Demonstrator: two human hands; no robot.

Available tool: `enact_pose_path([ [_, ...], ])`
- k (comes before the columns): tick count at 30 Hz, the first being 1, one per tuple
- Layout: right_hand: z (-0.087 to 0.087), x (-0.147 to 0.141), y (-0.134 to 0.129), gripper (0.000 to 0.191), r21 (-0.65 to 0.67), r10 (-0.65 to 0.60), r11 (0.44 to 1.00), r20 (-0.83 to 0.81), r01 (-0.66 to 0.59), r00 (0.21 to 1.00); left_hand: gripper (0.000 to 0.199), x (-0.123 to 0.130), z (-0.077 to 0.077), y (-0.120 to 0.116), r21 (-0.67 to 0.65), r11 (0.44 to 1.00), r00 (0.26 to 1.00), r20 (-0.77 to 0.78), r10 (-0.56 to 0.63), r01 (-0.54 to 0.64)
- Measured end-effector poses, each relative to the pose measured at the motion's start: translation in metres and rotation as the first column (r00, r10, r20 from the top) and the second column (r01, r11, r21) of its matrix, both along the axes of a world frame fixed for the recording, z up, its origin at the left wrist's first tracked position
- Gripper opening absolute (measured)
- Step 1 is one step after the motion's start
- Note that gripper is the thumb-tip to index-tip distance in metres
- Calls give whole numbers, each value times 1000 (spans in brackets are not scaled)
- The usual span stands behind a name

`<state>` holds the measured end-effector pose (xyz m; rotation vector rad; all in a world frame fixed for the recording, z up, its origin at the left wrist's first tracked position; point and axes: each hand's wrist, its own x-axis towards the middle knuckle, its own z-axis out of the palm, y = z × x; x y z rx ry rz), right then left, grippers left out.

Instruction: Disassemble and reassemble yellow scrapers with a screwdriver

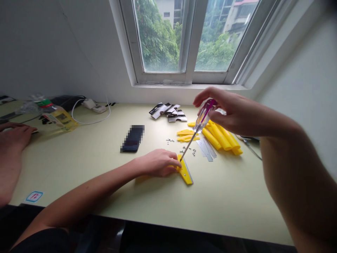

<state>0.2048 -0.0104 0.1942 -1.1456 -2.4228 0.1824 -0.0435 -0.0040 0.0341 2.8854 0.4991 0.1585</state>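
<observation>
Left hand [160, 163] grasps the yellow scraper piece [187, 176] while the right hand [229, 110] grips the screwdriver [195, 133] against it, apparently fastening, which calls for steady turning.

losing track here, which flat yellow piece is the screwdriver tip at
The yellow scraper head held by the left hand; the screwdriver meets it, while other flat yellow pieces lie untouched farther back.

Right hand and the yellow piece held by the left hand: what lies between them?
The screwdriver: in the head view, its shaft slants from the right hand down to the yellow piece.
</observation>
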Motion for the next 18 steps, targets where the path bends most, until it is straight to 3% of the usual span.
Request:
enact_pose_path([
  [2,-3,-2,-3,32,-35,38,999,-68,-40,997,18,1,4,1,-113,991,998,-4,70,-70],
  [6,-10,-12,-8,19,-64,7,998,-268,-25,963,42,10,12,2,-333,920,966,81,247,-207],
  [9,-13,-18,-11,18,-76,65,992,-396,-104,916,37,23,12,5,-515,850,936,232,265,-113],
  [12,-14,-20,-16,23,-80,104,986,-411,-149,906,28,34,5,8,-687,727,899,325,292,11],
  [15,-14,-22,-20,28,18,-86,995,-269,95,959,21,40,-7,11,-769,638,847,365,388,39],
  [18,-15,-23,-23,37,126,-296,941,-141,314,945,21,41,-16,12,-805,594,784,381,489,21],
])
